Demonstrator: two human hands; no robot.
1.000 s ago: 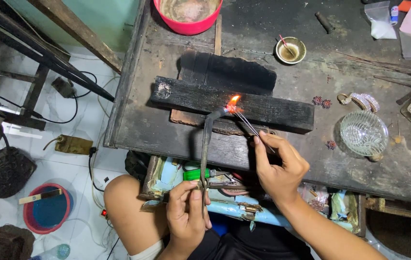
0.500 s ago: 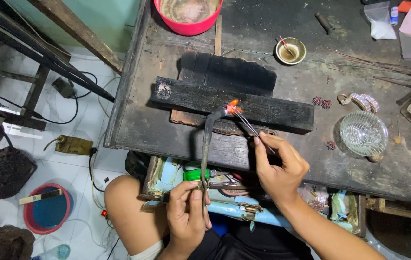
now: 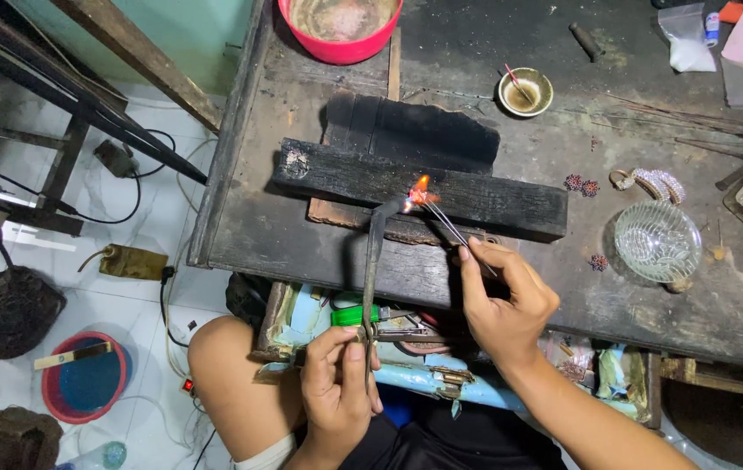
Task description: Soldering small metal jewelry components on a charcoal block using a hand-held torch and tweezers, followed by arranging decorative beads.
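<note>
Head view only: left hand (image 3: 336, 383) is closed around the lower end of a thin torch pipe (image 3: 373, 278), whose long axis runs nearly straight up from the hand, its bent tip throwing a small flame (image 3: 420, 185) onto the charred block (image 3: 419, 189). Right hand (image 3: 504, 300) pinches tweezers (image 3: 450, 228), slanting up and left, points meeting the glowing spot. Work spot lies ahead of both hands; the right is nearer. Hands are apart, each clamped on its own tool. Glass dish (image 3: 657, 242) sits well right on the bench (image 3: 319, 244).
</note>
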